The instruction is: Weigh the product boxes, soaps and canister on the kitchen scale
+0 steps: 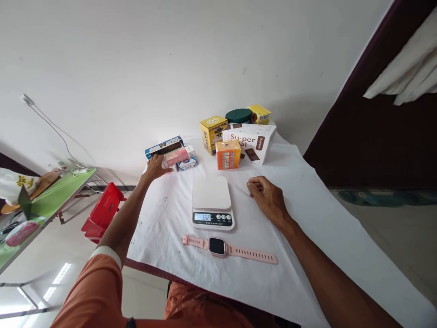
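Observation:
My left hand is at the small boxes on the left, its fingers spread against the near end of a pink box and a dark box. A blue-and-white box lies under the pink one. My right hand rests on the cloth right of the scale, fingers curled; nothing shows in it. The white kitchen scale has a bare plate, and its display seems to read 362. In front of it lies a pink watch with its strap stretched out.
Behind the scale stand an orange box, a yellow box, a white "Su-per" box, a green-lidded tub and another yellow box. A red chair and green table are left.

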`<state>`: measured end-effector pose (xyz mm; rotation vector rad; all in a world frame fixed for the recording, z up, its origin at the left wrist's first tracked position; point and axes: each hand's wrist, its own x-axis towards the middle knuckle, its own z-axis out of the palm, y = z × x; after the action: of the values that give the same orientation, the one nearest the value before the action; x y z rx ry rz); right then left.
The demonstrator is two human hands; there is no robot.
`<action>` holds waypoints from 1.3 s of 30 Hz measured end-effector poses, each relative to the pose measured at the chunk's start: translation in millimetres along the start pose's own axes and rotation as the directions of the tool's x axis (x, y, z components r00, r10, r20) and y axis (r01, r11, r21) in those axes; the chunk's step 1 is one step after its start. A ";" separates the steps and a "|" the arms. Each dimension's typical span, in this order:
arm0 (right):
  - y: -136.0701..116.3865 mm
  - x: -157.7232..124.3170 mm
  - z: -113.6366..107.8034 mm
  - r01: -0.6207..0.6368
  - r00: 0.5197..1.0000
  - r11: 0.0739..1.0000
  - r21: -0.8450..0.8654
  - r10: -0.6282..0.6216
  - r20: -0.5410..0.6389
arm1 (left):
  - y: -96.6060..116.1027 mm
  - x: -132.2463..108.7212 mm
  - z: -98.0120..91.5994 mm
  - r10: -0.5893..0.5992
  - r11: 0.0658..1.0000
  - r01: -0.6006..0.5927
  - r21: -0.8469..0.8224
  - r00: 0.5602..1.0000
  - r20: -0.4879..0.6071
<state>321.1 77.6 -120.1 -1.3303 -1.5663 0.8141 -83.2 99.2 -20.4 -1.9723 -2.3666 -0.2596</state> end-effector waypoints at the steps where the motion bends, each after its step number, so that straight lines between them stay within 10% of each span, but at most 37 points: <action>1: -0.4 -0.1 -0.1 -0.007 1.000 1.000 0.002 0.007 0.000 | -2.6 1.5 3.3 -0.002 1.000 0.002 0.006 1.000 0.012; 8: -1.1 0.5 -0.1 -0.035 0.999 0.999 0.014 0.034 0.005 | 1.5 20.8 5.7 0.000 0.990 -0.004 0.138 1.000 0.025; 14: -0.2 1.0 -1.0 -0.019 1.000 1.000 0.007 0.018 0.011 | 7.9 20.6 11.3 -0.023 0.997 0.021 -0.073 0.999 -0.029; 22: 2.7 5.3 -0.1 0.027 1.000 0.999 0.031 -0.028 0.007 | 11.7 -35.4 -7.0 0.162 0.949 -0.172 -0.263 0.985 -0.058; 29: 4.6 6.2 1.8 0.035 0.999 0.998 0.051 -0.033 -0.024 | 57.0 -88.1 7.4 0.512 0.785 -0.495 -0.373 0.857 -0.062; 39: -3.0 4.3 -1.1 0.007 1.000 0.984 0.180 -0.004 -0.018 | 68.4 -90.8 11.3 0.503 0.809 -0.469 -0.355 0.864 0.006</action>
<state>320.9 81.1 -116.1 -1.1987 -1.4453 0.9156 1.5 24.6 -38.1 -2.7270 -1.8527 -0.5869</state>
